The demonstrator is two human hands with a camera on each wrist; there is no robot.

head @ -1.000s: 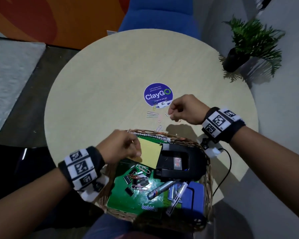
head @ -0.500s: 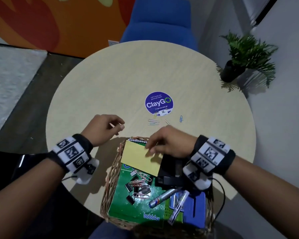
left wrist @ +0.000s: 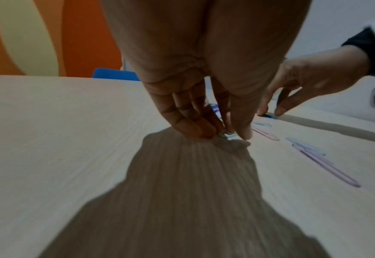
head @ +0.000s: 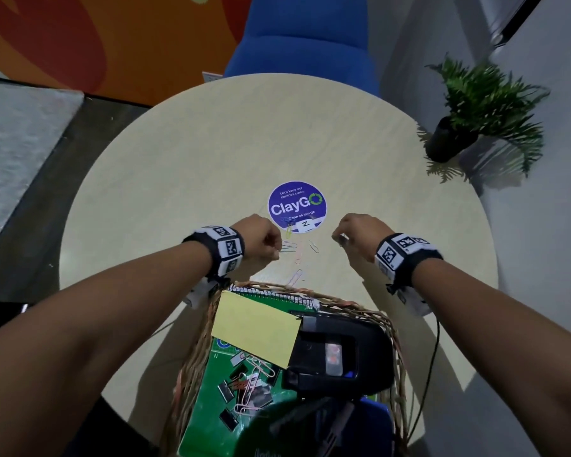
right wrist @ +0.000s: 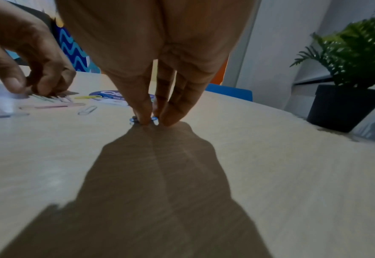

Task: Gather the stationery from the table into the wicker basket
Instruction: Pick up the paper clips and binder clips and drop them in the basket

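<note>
A round table (head: pixel 178 192) fills the head view, a purple sticker (head: pixel 296 201) near its centre. At six o'clock a wicker basket (head: pixel 393 328) holds a green notebook (head: pixel 211 417), a yellow pad (head: pixel 254 328), a black hole punch (head: pixel 340 354), binder clips (head: pixel 226 390) and paper clips. Between basket and sticker loose paper clips (head: pixel 297 255) lie on the wood. The left hand (head: pixel 261 240), at eight o'clock from the sticker, has its fingertips down on a few of them. The right hand (head: pixel 360 232), at four o'clock, has curled fingers meeting low at the tabletop. A potted plant (head: pixel 475 110) stands at two o'clock, a blue chair (head: pixel 304 37) at twelve.
</note>
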